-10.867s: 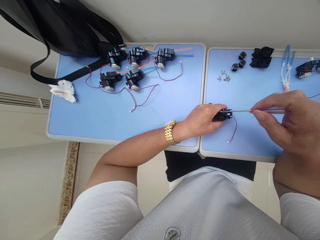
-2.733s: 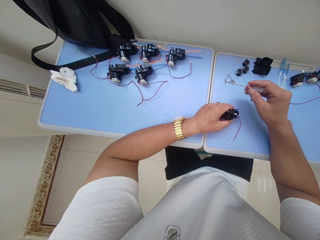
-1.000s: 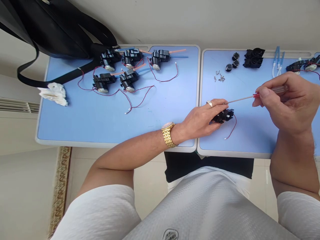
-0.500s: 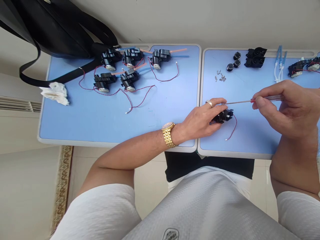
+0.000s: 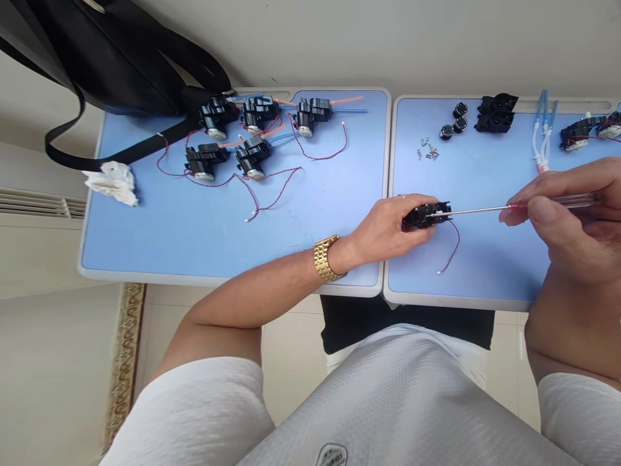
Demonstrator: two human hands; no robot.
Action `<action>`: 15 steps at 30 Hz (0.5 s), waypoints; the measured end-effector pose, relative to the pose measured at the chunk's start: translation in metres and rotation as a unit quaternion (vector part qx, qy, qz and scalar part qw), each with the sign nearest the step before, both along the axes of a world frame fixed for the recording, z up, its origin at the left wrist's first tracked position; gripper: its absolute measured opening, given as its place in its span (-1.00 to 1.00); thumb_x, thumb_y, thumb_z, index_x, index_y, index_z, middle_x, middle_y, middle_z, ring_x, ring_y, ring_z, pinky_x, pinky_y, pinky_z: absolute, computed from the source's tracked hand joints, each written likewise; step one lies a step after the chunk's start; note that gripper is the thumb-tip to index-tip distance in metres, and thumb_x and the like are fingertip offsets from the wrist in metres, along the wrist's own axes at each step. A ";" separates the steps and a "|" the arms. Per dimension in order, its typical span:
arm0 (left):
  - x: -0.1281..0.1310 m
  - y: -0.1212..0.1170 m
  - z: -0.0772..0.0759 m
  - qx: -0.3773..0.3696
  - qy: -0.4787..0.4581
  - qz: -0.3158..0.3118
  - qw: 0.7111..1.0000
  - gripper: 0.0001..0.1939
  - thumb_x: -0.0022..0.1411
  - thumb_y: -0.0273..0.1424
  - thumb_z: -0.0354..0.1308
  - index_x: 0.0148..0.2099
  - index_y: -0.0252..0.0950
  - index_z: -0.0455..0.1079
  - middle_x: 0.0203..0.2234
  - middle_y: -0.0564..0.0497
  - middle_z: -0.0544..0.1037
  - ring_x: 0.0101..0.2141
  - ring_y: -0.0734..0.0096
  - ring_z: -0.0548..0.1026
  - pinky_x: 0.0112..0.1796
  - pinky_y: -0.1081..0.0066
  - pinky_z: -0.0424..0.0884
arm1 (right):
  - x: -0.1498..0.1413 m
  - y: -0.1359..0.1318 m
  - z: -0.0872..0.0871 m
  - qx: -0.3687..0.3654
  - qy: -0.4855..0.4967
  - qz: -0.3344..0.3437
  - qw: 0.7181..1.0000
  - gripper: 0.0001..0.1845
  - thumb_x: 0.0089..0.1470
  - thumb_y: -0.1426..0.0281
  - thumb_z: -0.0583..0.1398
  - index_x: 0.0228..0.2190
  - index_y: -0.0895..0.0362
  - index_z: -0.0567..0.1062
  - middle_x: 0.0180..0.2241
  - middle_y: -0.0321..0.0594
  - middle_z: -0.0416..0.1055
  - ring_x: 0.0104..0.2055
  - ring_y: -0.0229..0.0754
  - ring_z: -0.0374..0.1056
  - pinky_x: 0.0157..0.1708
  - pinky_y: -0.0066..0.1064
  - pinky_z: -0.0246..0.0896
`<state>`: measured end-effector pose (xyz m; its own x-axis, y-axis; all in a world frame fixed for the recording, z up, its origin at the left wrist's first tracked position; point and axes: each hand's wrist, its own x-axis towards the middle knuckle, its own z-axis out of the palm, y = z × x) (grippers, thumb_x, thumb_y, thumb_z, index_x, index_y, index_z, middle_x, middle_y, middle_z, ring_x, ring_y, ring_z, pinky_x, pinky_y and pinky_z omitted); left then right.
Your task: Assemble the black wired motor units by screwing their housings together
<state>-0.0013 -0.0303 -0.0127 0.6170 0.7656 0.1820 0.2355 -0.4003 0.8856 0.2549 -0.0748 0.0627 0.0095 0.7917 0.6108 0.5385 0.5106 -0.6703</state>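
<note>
My left hand is closed around a small black motor unit on the right-hand table, thumb on the near side and fingers on the far side. A thin red-and-black twisted wire with a white plug trails from the unit. In my right hand is a screwdriver with a clear and red handle. Its shaft points left and lies over the top of the unit, with the tip near its middle. Whether the tip sits in a screw cannot be made out.
Loose screws, several black round parts and black housings lie beyond my hands. Blue tubes and another motor assembly are at right. The left table holds several wired assemblies, crumpled tissue and a black bag.
The screwdriver and my right hand have shifted right and nearer, bringing the tip onto the top of the motor unit. My left fingers have drawn back, exposing more of it.
</note>
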 end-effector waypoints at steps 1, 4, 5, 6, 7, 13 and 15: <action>0.000 0.000 0.000 -0.008 -0.007 0.002 1.000 -0.62 0.39 -0.34 0.30 0.20 -0.28 0.59 -0.01 -0.06 0.76 -0.12 0.35 0.69 -0.05 0.38 0.58 | 0.000 0.000 0.000 0.005 0.000 0.011 1.000 -0.89 0.17 0.30 0.44 -0.24 -0.14 0.80 -0.49 -0.44 0.63 -0.55 -0.19 0.47 -0.68 -0.24 0.14; 0.000 0.000 -0.001 -0.022 -0.016 0.005 1.000 -0.60 0.39 -0.32 0.31 0.21 -0.31 0.59 -0.01 -0.07 0.76 -0.11 0.34 0.69 -0.05 0.39 0.57 | 0.001 0.000 -0.003 0.021 -0.006 0.031 0.999 -0.88 0.18 0.33 0.44 -0.23 -0.14 0.78 -0.48 -0.48 0.63 -0.57 -0.26 0.44 -0.67 -0.29 0.17; 0.000 0.000 -0.001 -0.024 -0.017 0.007 1.000 -0.59 0.38 -0.31 0.32 0.21 -0.31 0.59 -0.01 -0.08 0.76 -0.10 0.33 0.69 -0.04 0.38 0.57 | 0.001 0.000 -0.004 0.023 -0.009 0.034 0.999 -0.87 0.18 0.34 0.44 -0.22 -0.15 0.77 -0.48 -0.49 0.63 -0.57 -0.27 0.44 -0.66 -0.30 0.19; 0.000 0.000 -0.001 -0.025 -0.017 0.008 0.999 -0.59 0.38 -0.30 0.32 0.22 -0.31 0.59 0.00 -0.09 0.75 -0.08 0.32 0.69 -0.03 0.38 0.58 | 0.002 0.000 -0.005 0.025 -0.011 0.035 0.999 -0.87 0.19 0.34 0.44 -0.22 -0.16 0.77 -0.48 -0.49 0.63 -0.58 -0.26 0.43 -0.66 -0.30 0.21; 0.000 0.000 -0.002 -0.027 -0.015 0.008 0.999 -0.59 0.39 -0.29 0.32 0.22 -0.31 0.59 0.01 -0.09 0.75 -0.07 0.31 0.70 -0.02 0.38 0.58 | 0.002 0.000 -0.005 0.026 -0.013 0.037 0.999 -0.86 0.19 0.34 0.44 -0.22 -0.16 0.77 -0.47 -0.49 0.63 -0.58 -0.26 0.43 -0.66 -0.29 0.23; 0.000 0.000 -0.001 -0.009 0.003 0.004 1.000 -0.63 0.40 -0.31 0.30 0.21 -0.26 0.59 0.03 -0.08 0.75 -0.06 0.30 0.71 0.02 0.34 0.59 | 0.001 -0.001 -0.005 0.012 -0.031 0.044 0.998 -0.90 0.22 0.31 0.42 -0.23 -0.18 0.74 -0.46 -0.51 0.64 -0.58 -0.25 0.45 -0.61 -0.27 0.32; 0.000 0.001 0.000 0.003 0.008 0.000 1.000 -0.64 0.40 -0.33 0.29 0.20 -0.26 0.60 0.02 -0.08 0.75 -0.06 0.28 0.71 0.02 0.33 0.59 | 0.002 -0.002 -0.005 0.006 -0.053 0.048 0.997 -0.90 0.23 0.32 0.41 -0.23 -0.17 0.74 -0.45 -0.52 0.64 -0.58 -0.27 0.45 -0.61 -0.27 0.29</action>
